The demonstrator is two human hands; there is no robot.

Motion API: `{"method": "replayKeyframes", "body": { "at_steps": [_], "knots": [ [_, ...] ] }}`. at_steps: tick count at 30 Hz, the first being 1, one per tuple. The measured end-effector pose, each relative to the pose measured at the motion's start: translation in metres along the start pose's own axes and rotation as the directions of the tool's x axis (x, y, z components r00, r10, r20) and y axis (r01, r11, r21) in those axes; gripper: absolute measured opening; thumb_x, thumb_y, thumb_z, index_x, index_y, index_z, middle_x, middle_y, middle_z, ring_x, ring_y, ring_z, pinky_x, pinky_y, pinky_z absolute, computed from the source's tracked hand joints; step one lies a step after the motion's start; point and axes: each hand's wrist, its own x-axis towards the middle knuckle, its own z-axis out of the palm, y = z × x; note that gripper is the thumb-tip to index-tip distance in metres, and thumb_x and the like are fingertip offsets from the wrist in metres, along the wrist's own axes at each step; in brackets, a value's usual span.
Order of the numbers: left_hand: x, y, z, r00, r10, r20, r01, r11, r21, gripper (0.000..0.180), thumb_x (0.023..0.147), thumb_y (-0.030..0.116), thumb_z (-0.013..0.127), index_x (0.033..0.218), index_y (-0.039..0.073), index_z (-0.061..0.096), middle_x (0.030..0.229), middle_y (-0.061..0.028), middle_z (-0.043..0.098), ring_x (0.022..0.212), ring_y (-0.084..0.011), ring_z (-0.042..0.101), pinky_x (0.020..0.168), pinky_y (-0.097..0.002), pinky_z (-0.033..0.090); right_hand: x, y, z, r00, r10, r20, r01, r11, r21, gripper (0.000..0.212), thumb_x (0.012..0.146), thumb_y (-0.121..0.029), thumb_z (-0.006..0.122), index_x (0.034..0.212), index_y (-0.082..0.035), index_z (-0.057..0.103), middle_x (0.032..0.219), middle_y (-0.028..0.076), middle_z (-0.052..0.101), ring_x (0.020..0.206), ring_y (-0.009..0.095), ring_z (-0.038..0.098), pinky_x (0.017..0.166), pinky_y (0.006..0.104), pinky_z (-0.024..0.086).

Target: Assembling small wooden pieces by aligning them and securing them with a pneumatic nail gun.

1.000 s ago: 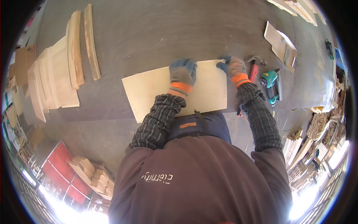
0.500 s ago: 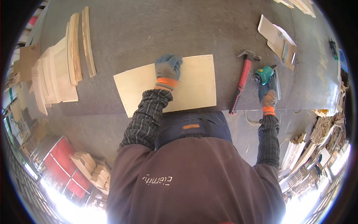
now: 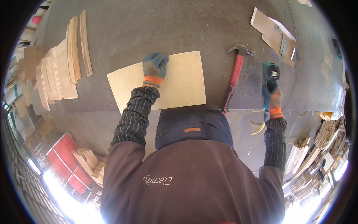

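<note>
A pale plywood panel (image 3: 182, 82) with one curved far edge lies flat at the table's near edge, right in front of my body. My left hand (image 3: 154, 70), in a blue and grey glove with an orange cuff, is closed over the panel's far edge, its fingertips hidden. At the right, my gloved right hand (image 3: 275, 99) is wrapped round the handle of a green and black nail gun (image 3: 271, 71), slightly blurred. Between the panel and the nail gun lies a claw hammer (image 3: 234, 76) with a red and black handle, its head pointing away from me.
Stacked thin wooden sheets (image 3: 56, 74) and curved wood strips (image 3: 86, 44) lie at the left of the dark table (image 3: 149, 22). A folded cardboard piece (image 3: 270, 31) is at the far right. A yellow hose (image 3: 257, 128) hangs by the near edge, below my right hand.
My right hand has raised the nail gun and turned it, so its rear end now shows. More of the yellow hose is visible. My left hand stays on the panel's far edge.
</note>
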Motion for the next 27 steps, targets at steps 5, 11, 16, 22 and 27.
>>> {"method": "replayKeyframes", "body": {
  "at_steps": [5,11,16,22,27],
  "knots": [
    [0.000,-0.001,-0.002,1.000,-0.028,0.007,0.028,0.998,-0.057,0.006,0.086,0.012,0.079,0.091,0.010,0.081,0.089,-0.0118,0.076,0.083,-0.0339,0.071,0.075,-0.0437,0.057,-0.050,-0.133,0.025,0.938,0.054,0.342,-0.106,0.985,0.135,0.030,0.095,-0.017,0.074,0.123,-0.006,0.073,0.087,-0.002,0.068,0.075,0.009,0.062,0.066,0.0287,0.051],
    [-0.001,-0.004,-0.004,0.998,-0.062,0.027,0.063,0.996,-0.057,0.006,0.087,0.013,0.080,0.092,0.011,0.081,0.091,-0.0118,0.077,0.085,-0.0335,0.071,0.078,-0.0437,0.056,-0.041,-0.181,0.120,0.847,-0.029,0.531,-0.096,0.974,0.207,0.030,0.093,-0.026,0.078,0.114,-0.005,0.075,0.086,0.000,0.071,0.077,0.009,0.062,0.069,0.0299,0.052],
    [-0.005,-0.002,-0.004,0.997,-0.073,0.018,0.073,0.997,-0.037,0.005,0.087,0.015,0.081,0.090,0.011,0.081,0.094,-0.0094,0.077,0.088,-0.0331,0.070,0.080,-0.0438,0.056,-0.035,-0.191,0.150,0.848,0.031,0.529,-0.121,0.983,0.136,0.029,0.095,-0.024,0.077,0.115,-0.003,0.075,0.088,-0.001,0.071,0.076,0.008,0.059,0.068,0.0289,0.050],
    [-0.005,-0.003,-0.004,0.994,-0.106,0.026,0.107,0.993,-0.054,0.004,0.088,0.016,0.081,0.090,0.013,0.081,0.095,-0.0083,0.077,0.088,-0.0317,0.070,0.082,-0.0431,0.055,-0.035,-0.190,0.156,0.866,0.060,0.497,-0.137,0.983,0.120,0.030,0.096,-0.022,0.076,0.119,-0.002,0.074,0.093,-0.003,0.071,0.078,0.008,0.059,0.069,0.0287,0.050],
    [-0.005,-0.007,-0.005,0.992,-0.116,0.049,0.119,0.991,-0.062,0.003,0.087,0.015,0.080,0.090,0.013,0.080,0.094,-0.0086,0.077,0.088,-0.0321,0.070,0.083,-0.0444,0.054,-0.034,-0.192,0.152,0.853,0.092,0.513,-0.185,0.974,0.133,0.031,0.095,-0.019,0.076,0.121,-0.003,0.074,0.093,-0.003,0.070,0.078,0.007,0.058,0.068,0.0268,0.048]
  ]
}}
